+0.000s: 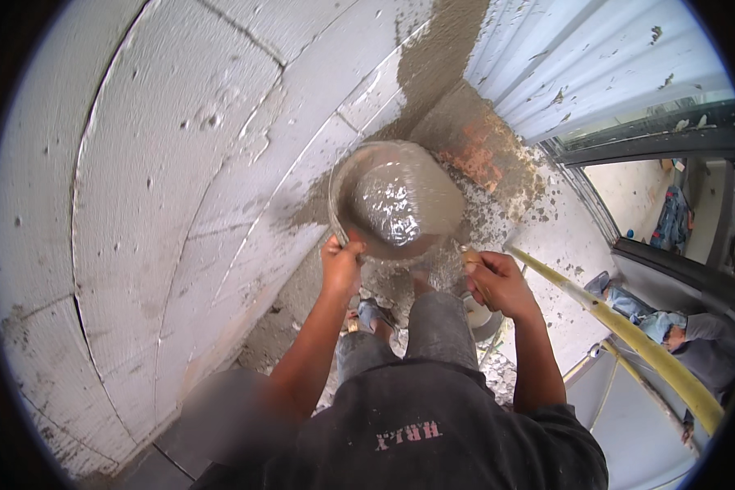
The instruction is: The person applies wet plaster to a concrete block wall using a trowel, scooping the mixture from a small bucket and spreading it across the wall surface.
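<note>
Holding a round bucket [333, 200] of wet grey mortar [394, 204] out in front of the knees, near the pale block wall [180, 155], with the left hand [341, 268] clamped on the near left stretch of its rim. Unable to tell whether resting on anything beneath. Gripping a small brown handle [470, 256] in the right hand [502, 283], with fingers wrapped around it, just off the bucket's near right edge. Unable to make out the far end of the tool (lost in blur and grey muck).

Showing a reddish patch [478, 155] past the bucket, at the far corner of the spattered floor [547, 237], between the block wall and a mud-flecked corrugated panel [596, 61]. Blocked along the floor's right side by a yellow pole [604, 314], slanting away from near the right hand. Glimpsing a second bucket [488, 327] beside the right knee, partly covered by the right hand, and another person [710, 351] beyond the pole, near a dark frame [686, 145].
</note>
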A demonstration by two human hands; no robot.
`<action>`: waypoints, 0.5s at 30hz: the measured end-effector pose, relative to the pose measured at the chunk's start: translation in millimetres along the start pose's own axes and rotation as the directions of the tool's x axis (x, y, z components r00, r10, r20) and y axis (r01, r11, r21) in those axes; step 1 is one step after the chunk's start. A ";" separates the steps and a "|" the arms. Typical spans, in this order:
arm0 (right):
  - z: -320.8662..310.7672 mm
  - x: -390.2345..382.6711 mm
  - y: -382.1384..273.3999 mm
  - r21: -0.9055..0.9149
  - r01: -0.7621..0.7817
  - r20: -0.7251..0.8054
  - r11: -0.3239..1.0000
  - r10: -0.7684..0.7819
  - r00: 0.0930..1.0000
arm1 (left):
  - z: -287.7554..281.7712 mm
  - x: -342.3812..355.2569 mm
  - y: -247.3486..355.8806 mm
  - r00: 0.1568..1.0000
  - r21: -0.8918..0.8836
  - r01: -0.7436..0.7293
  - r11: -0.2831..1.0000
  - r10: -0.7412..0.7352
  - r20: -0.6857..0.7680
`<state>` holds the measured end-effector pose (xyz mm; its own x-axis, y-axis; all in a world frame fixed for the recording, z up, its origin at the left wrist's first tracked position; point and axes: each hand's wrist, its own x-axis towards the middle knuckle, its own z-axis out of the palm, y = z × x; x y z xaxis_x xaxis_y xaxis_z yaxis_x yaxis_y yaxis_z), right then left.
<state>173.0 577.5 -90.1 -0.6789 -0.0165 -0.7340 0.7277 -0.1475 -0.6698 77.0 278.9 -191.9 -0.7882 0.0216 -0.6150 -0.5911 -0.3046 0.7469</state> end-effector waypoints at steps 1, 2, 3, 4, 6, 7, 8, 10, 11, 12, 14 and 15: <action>-11.5 -0.7 10.2 0.063 0.054 -0.029 0.997 -0.052 0.998 | 0.7 0.8 0.0 1.000 -0.026 0.010 1.000 -0.009 0.014; -17.5 -3.5 12.8 0.073 0.064 -0.039 0.995 -0.062 0.997 | -2.5 1.4 -1.6 1.000 -0.017 0.005 1.000 -0.005 0.028; -22.2 -6.5 12.0 0.150 0.161 -0.139 0.975 -0.141 0.980 | -7.0 2.5 -1.9 1.000 -0.036 0.001 0.999 0.000 0.026; -28.1 -9.7 11.6 0.215 0.259 -0.248 0.942 -0.204 0.947 | -10.0 2.3 -2.1 1.000 -0.056 0.003 0.998 -0.002 0.027; -39.2 -4.6 15.3 0.217 0.287 -0.360 0.933 -0.196 0.912 | -16.4 -3.3 3.4 0.999 -0.049 0.012 0.999 -0.010 0.036; -42.8 2.3 16.8 0.193 0.365 -0.477 0.911 -0.238 0.846 | -23.9 -6.5 5.6 1.000 -0.053 0.022 0.998 -0.022 -0.004; -46.1 12.2 18.1 0.160 0.437 -0.581 0.885 -0.274 0.766 | -33.7 -11.3 8.3 0.998 -0.057 0.027 0.998 -0.030 -0.050; -50.5 46.4 24.3 0.123 0.436 -0.657 0.892 -0.256 0.709 | -55.8 -24.8 12.2 0.998 -0.060 0.012 0.998 -0.016 -0.065; -46.4 67.5 21.5 0.127 0.440 -0.725 0.889 -0.220 0.653 | -65.6 -32.9 14.3 0.993 -0.054 0.024 0.998 -0.030 -0.113; -39.9 91.9 20.1 0.134 0.442 -0.787 0.887 -0.176 0.592 | -75.2 -41.3 17.7 0.986 -0.044 0.037 0.998 -0.044 -0.161; -24.8 168.3 31.9 -0.245 0.288 -0.884 0.926 -0.335 0.325 | -85.9 -52.7 22.8 0.989 -0.011 0.013 1.000 -0.014 -0.145; 2.7 203.6 23.8 -0.280 0.276 -0.896 0.919 -0.354 0.269 | -89.4 -59.3 23.2 0.989 0.003 -0.007 1.000 0.007 -0.145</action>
<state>51.8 568.0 -255.2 -0.3532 0.9335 -0.0614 0.5089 0.1366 -0.8499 125.4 185.4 -160.8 -0.7594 -0.1185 -0.6398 -0.5862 -0.3021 0.7517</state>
